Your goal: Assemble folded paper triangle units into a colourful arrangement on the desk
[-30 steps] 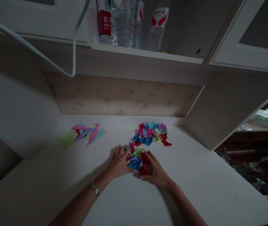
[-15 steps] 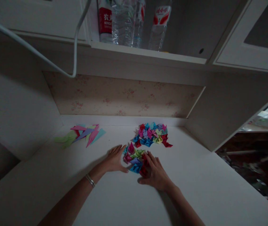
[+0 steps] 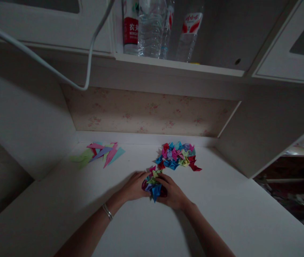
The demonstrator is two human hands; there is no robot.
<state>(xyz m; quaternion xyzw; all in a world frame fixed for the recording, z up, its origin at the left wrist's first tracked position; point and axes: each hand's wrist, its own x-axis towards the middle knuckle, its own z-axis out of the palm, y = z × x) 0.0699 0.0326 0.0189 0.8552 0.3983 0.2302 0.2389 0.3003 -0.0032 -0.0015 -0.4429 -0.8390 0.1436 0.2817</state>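
Note:
A small heap of colourful origami pieces [image 3: 155, 191], pointed like folded cranes, sits on the white surface between my two hands. From the left side my left hand [image 3: 136, 185] cups the heap, fingers at its back and thumb at the front. My right hand [image 3: 173, 192] curves around the right side, its fingers pressed on the pieces and partly hiding the red ones. Just behind lies a bigger pile of similar origami [image 3: 175, 156]. Flat coloured paper strips [image 3: 105, 152] are spread at the back left.
White side panels and a flowered back wall [image 3: 152, 110] enclose the white desktop [image 3: 130, 232]. Overhead, a shelf [image 3: 178, 65] holds several plastic bottles [image 3: 152, 32]. A pale bent tube [image 3: 87, 71] hangs at the upper left.
Both hands have closed in on the small heap, squeezing it narrower and more bunched. The whole view has shifted slightly, so the surroundings appear farther right.

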